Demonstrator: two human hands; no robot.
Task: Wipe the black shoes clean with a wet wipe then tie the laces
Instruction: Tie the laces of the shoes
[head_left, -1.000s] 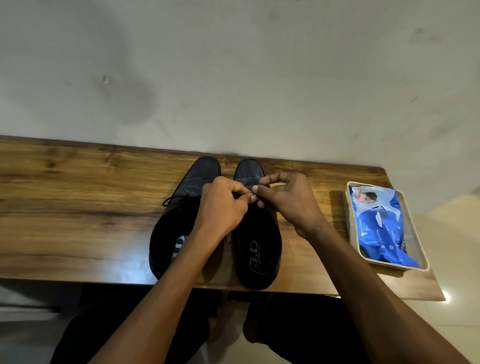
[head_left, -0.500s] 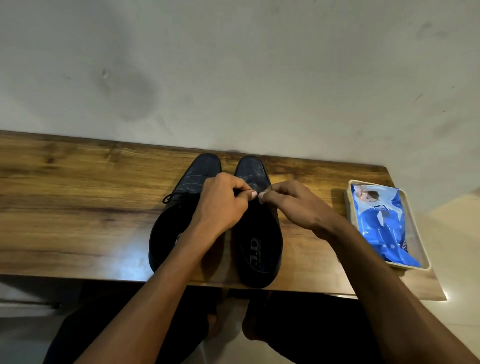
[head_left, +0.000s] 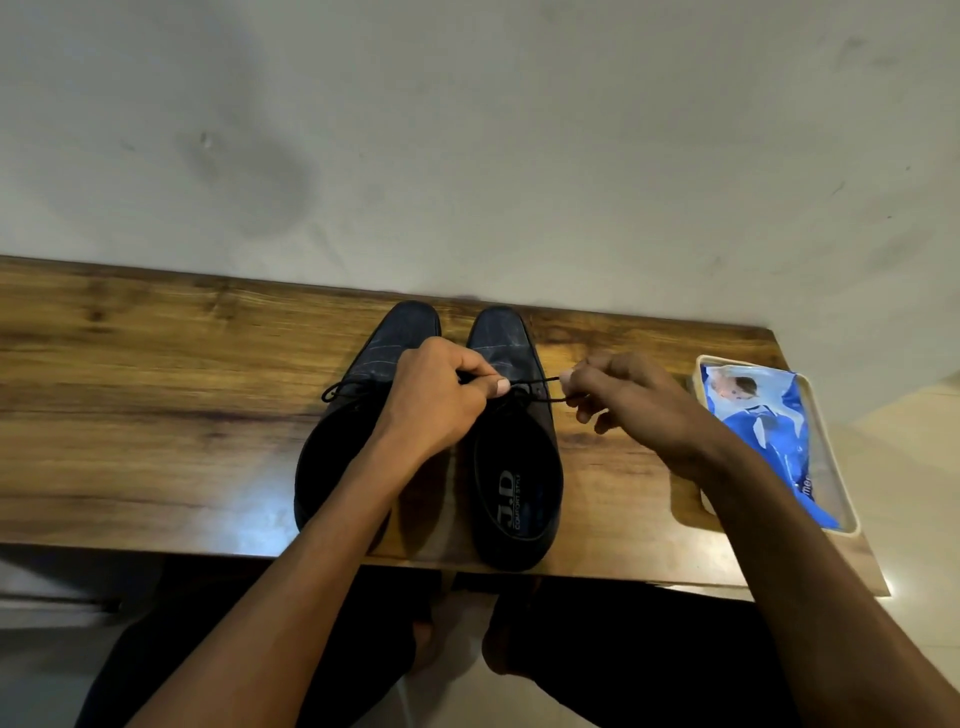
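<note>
Two black shoes stand side by side on the wooden table (head_left: 156, 415), toes toward the wall. My left hand (head_left: 436, 400) lies over the gap between the left shoe (head_left: 395, 343) and the right shoe (head_left: 514, 467) and pinches one end of the right shoe's lace (head_left: 540, 387). My right hand (head_left: 634, 405) pinches the other end, out to the right of that shoe. The lace is stretched taut between the two hands. The left shoe's lace (head_left: 337, 391) sticks out at its left side.
A blue pack of wet wipes (head_left: 763, 426) lies in a shallow cream tray (head_left: 826, 441) at the table's right end. The grey wall (head_left: 467, 130) runs directly behind the shoes. My legs and bare feet (head_left: 457, 634) are below the table's near edge.
My hands were together over the right shoe's lacing. My right hand has pulled away to the right, drawing the lace out taut. My left hand stayed nearly in place.
</note>
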